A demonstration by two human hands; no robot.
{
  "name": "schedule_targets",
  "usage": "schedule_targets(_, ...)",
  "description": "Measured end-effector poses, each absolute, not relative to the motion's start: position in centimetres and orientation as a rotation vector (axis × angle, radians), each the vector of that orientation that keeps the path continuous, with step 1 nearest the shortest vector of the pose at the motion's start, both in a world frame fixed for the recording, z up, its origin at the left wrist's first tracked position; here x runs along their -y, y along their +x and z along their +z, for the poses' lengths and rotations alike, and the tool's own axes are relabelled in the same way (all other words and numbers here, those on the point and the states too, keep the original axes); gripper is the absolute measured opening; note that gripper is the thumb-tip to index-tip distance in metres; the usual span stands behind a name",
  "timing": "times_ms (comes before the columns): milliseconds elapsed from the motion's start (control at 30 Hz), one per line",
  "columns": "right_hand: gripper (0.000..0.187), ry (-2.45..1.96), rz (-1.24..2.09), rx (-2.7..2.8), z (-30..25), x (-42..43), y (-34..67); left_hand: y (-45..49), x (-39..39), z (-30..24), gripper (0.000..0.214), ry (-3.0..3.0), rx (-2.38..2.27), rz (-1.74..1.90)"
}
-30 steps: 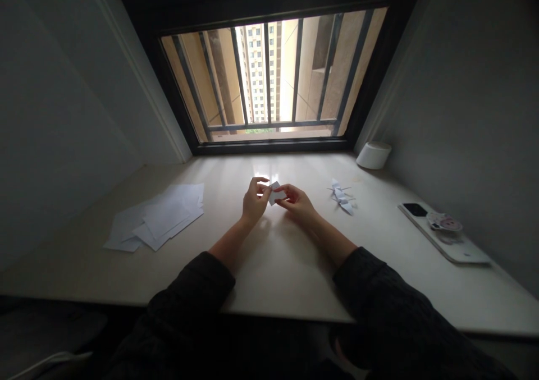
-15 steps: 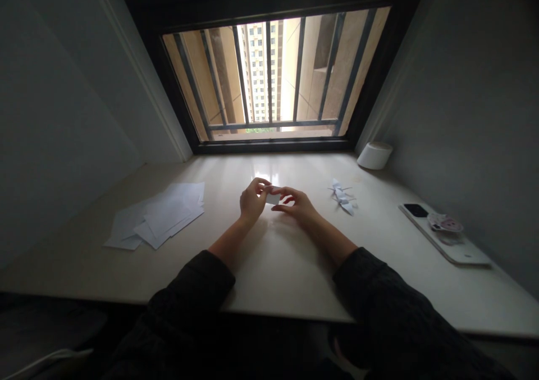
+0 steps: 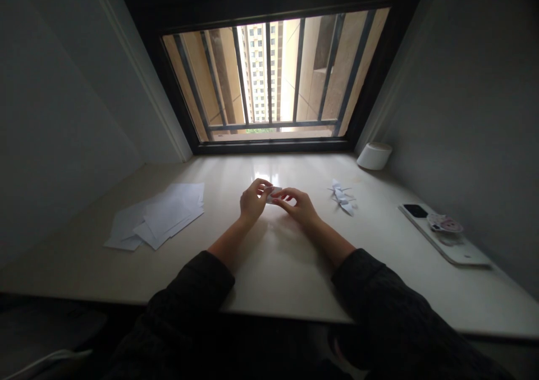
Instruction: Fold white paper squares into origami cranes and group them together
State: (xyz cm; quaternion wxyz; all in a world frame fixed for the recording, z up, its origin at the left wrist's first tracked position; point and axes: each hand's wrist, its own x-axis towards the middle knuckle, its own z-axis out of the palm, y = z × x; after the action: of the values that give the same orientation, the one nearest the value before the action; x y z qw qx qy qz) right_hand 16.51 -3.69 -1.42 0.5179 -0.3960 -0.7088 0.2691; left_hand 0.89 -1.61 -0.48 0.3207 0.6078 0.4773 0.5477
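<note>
A small folded piece of white paper (image 3: 275, 191) is held just above the sill between my two hands. My left hand (image 3: 253, 200) pinches its left side with thumb and fingers. From the right, my right hand (image 3: 298, 205) has its thumb and fingertips closed on the paper's right part, covering some of it. Several folded paper cranes (image 3: 342, 198) lie in a row to the right of my hands. Off to the left, loose white paper sheets (image 3: 166, 214) lie in an overlapping pile.
A white phone (image 3: 442, 239) with a round pinkish grip on its back lies on the right. Behind it a white cylindrical object (image 3: 374, 155) stands in the corner by the wall. The pale sill (image 3: 286, 279) ends at a barred window (image 3: 269, 77).
My right thumb and fingers have come together onto the paper, which shows less of its face now. My left hand has barely moved.
</note>
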Motion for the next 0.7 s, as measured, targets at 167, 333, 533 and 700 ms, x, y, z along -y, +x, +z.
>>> schedule_targets(167, 0.022, -1.042, 0.652, 1.477, -1.8, 3.1, 16.6, 1.3, 1.4, -0.7, 0.028, 1.495, -1.094, 1.362)
schedule_targets(333, 0.032, -1.118, 0.723, 1.192, -1.7, 2.6, 16.9, 1.6, 1.7, -0.2, 0.035, 1.517, -0.979, 1.274)
schedule_targets(533, 0.033, -1.100, 0.784, 1.035, -1.4, 2.8, 16.9, 1.9, 2.3, -0.2, 0.037, 1.524, -0.932, 1.224)
schedule_targets(700, 0.032, -1.090, 0.801, 1.044, -1.3, 2.9, 16.8, 2.1, 2.3, -0.3, 0.034, 1.422, -0.989, 1.283)
